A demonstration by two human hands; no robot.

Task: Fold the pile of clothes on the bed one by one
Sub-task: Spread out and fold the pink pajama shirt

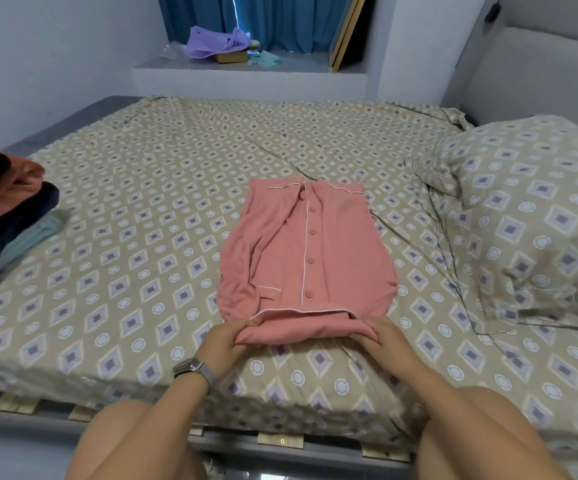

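A pink button-up pajama shirt (318,251) with white piping lies flat in the middle of the bed (135,258), its sleeves folded inward. Its near hem is turned up into a low fold. My left hand (225,341), with a watch on the wrist, grips the left corner of that fold. My right hand (381,336) grips the right corner. A pile of clothes (7,216) in dark, orange and pale green sits at the bed's left edge.
A pillow (536,216) in the same patterned cover lies on the right. Beyond the bed, a window ledge (246,65) holds a purple cloth and small items under blue curtains. My knees are at the bottom, against the bed frame.
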